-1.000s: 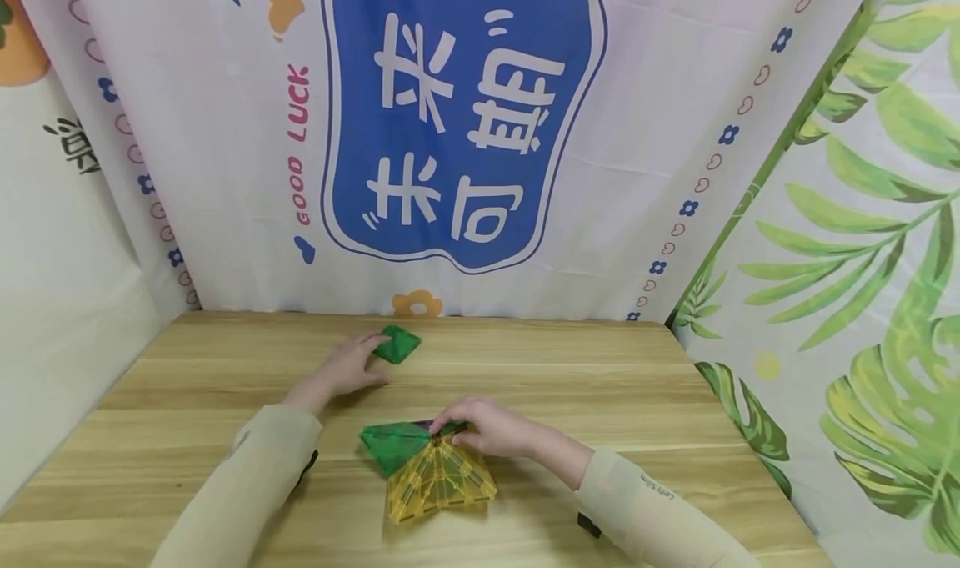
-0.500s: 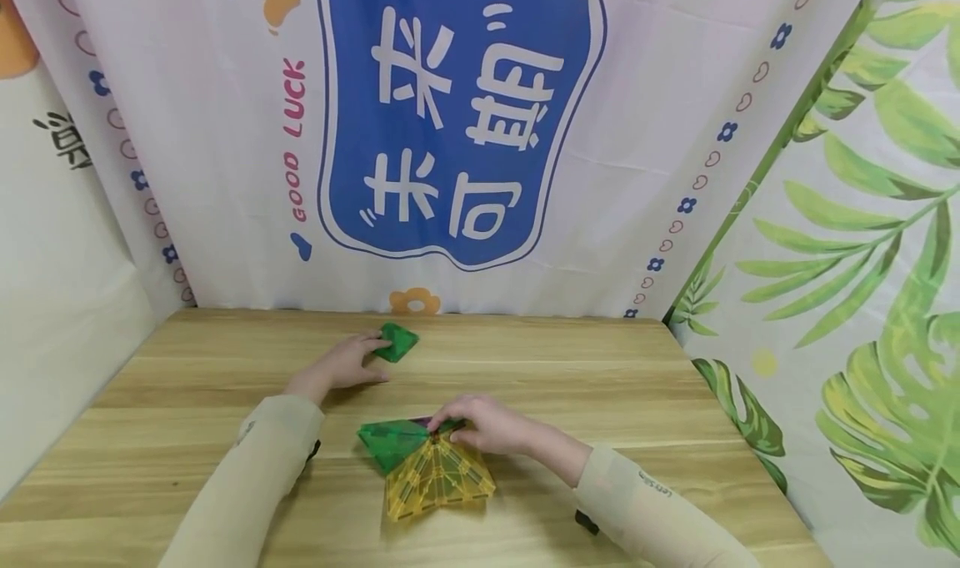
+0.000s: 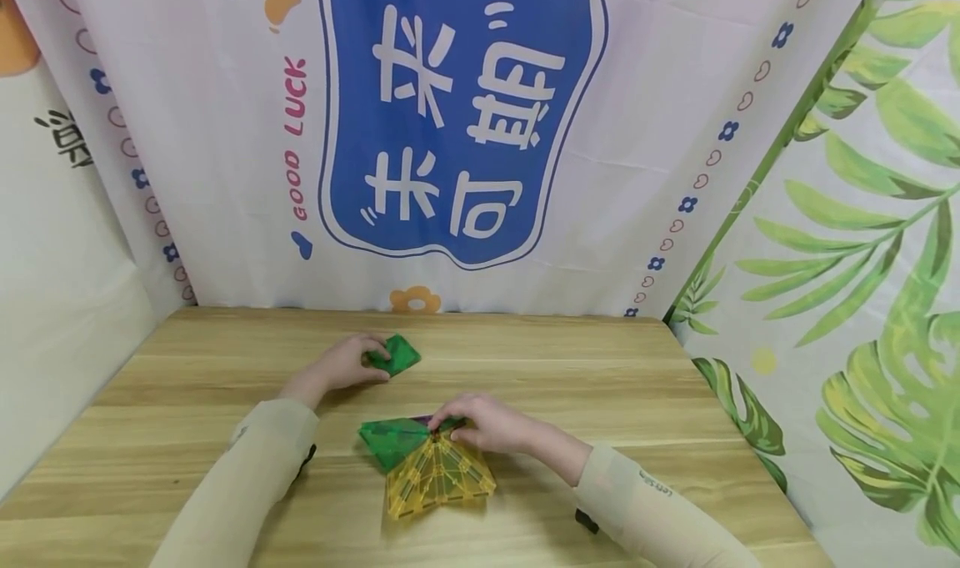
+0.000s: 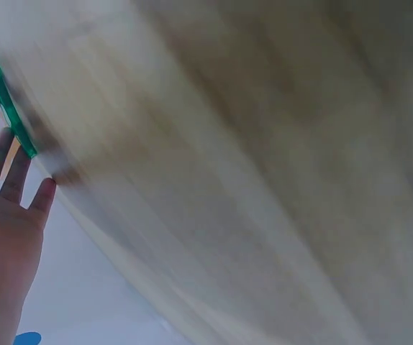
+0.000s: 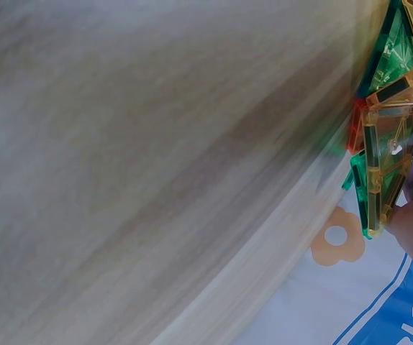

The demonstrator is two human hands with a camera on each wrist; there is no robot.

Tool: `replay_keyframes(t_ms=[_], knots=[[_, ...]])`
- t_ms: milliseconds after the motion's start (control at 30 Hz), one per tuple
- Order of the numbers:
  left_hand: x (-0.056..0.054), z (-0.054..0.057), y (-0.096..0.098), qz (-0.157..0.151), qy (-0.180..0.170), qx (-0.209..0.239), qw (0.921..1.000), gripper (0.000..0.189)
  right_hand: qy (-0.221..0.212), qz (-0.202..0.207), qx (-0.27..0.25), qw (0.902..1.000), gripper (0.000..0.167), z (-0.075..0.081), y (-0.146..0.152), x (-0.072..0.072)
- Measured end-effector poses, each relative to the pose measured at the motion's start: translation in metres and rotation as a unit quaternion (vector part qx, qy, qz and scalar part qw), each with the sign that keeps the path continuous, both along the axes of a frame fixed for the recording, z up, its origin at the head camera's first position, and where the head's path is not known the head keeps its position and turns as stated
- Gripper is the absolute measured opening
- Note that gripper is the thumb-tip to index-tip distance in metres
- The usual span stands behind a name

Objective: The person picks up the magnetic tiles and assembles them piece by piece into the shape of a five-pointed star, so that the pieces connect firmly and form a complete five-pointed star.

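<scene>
A green translucent magnetic tile point(image 3: 401, 354) is near the back of the table, pinched between the thumb and fingers of my left hand point(image 3: 347, 363). In the left wrist view this tile point(image 4: 11, 108) shows edge-on, with the thumb on one side and fingers on the other. In front of it stands a peaked structure of magnetic tiles point(image 3: 438, 480), with yellow, green and purple panels. My right hand point(image 3: 491, 424) holds it near its peak. The right wrist view shows yellow-framed panels point(image 5: 375, 172) against the fingers, with green and red-orange pieces beside them; part of the hand is cut off.
The wooden table point(image 3: 600, 384) reaches back to a white printed curtain point(image 3: 247, 176). A leaf-patterned cloth point(image 3: 862, 301) hangs on the right. A pale cloth point(image 3: 67, 259) borders the left side.
The left thumb and fingers have drawn together on the green tile, which has shifted slightly toward me. The right hand and the tile structure have stayed put.
</scene>
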State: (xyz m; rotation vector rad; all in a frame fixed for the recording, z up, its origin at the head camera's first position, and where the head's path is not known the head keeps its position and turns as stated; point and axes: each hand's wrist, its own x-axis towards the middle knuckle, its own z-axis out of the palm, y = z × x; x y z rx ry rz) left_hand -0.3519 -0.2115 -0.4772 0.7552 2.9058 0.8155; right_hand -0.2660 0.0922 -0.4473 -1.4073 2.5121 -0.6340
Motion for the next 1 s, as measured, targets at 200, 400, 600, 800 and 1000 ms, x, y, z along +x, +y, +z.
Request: replay_keyframes(t_ms=[200,400,600,800,1000], knots=[[0.01,0.003,0.007,0.012,0.019,0.008,0.9997,0.028,0.003,0.002,0.002,1.0,0.035,-0.001,-0.002,0.002],[0.017,0.004,0.009,0.018,-0.001,0.017,0.9997,0.049,0.002,0.002,0.001,1.0,0.034,-0.001,-0.003,0.003],[0.022,0.007,0.01,0.004,-0.048,0.013,0.9988,0.074,-0.008,-0.002,0.001,1.0,0.034,-0.001,-0.004,0.003],[0.031,0.013,0.013,-0.002,-0.053,0.003,0.9986,0.079,-0.009,-0.011,0.001,0.9999,0.035,-0.001,-0.004,0.003],[0.04,0.013,0.018,0.012,-0.09,0.046,0.9948,0.083,-0.007,-0.017,-0.002,0.9998,0.035,0.001,-0.003,0.004]])
